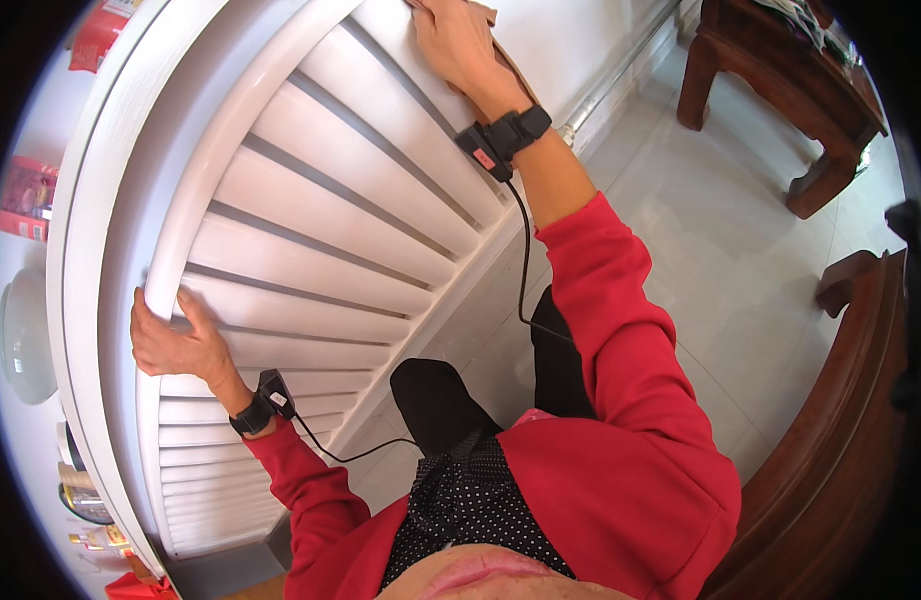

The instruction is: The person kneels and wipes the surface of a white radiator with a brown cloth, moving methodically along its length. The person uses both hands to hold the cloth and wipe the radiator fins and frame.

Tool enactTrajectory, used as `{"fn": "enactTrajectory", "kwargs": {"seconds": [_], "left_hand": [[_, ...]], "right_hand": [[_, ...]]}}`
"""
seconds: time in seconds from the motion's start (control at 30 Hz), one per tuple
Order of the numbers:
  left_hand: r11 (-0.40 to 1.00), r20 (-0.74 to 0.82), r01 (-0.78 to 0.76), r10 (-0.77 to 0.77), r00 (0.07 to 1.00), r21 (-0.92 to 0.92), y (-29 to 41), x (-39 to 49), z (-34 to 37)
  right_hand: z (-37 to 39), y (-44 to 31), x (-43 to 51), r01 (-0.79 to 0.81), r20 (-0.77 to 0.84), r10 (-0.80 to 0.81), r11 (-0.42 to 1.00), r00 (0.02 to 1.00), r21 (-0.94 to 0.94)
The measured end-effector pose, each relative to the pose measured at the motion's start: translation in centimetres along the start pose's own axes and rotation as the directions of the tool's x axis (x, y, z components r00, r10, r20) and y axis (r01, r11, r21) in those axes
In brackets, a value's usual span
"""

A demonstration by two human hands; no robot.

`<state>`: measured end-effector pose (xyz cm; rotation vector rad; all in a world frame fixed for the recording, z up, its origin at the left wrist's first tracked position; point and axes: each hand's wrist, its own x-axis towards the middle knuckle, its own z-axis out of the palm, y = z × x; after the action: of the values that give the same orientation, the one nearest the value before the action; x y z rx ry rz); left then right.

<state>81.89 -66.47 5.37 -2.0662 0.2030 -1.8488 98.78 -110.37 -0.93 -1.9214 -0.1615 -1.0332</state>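
A white column radiator (333, 217) runs along the wall in front of me, with dark gaps between its upright columns. My left hand (179, 341) is wrapped over the radiator's top rail (198, 176), its thumb on the front side and its fingers at the back. At the radiator's far end, my right hand (460, 52) holds a brown cloth (514, 71) against the last column. Most of the cloth is hidden under that hand, and the fingertips are cut off by the upper picture edge. Each wrist carries a black strap with a small cabled device.
A white ledge (78, 300) above the radiator holds red packages (27, 196), a pale glass dish (29, 337) and bottles (104, 538). A metal pipe (592, 105) runs low along the wall. Dark wooden furniture (790, 82) stands right, with another curved wooden piece (828, 450) nearer me.
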Motion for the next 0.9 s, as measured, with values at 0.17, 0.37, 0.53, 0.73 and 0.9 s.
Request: {"fn": "enactTrajectory", "kwargs": {"seconds": [0.17,0.37,0.53,0.73,0.9], "left_hand": [[1.0,0.004,0.008,-0.008,1.0,-0.006,0.2,0.0,-0.2],[1.0,-0.008,0.0,0.0,1.0,0.01,0.3,0.2,-0.3],[1.0,-0.028,-0.002,0.002,1.0,-0.015,0.3,0.3,-0.2],[1.0,-0.023,-0.022,0.023,0.999,0.018,0.1,0.2,-0.1],[1.0,-0.024,-0.021,0.022,0.999,0.013,0.1,0.1,-0.1]], "right_hand": [[1.1,2.3,-4.7,0.1,-0.281,-0.092,0.995,0.955,0.011],[2.2,7.2,-11.3,-0.082,-0.204,0.091,0.995,0.975,0.054],[2.6,10.5,-16.9,-0.202,-0.14,0.203,0.979,0.969,0.019],[3.3,14.4,-21.7,-0.333,-0.064,0.328,0.94,0.942,-0.075],[4.0,17.2,-24.7,-0.349,-0.047,0.346,0.928,0.937,-0.129]]}}
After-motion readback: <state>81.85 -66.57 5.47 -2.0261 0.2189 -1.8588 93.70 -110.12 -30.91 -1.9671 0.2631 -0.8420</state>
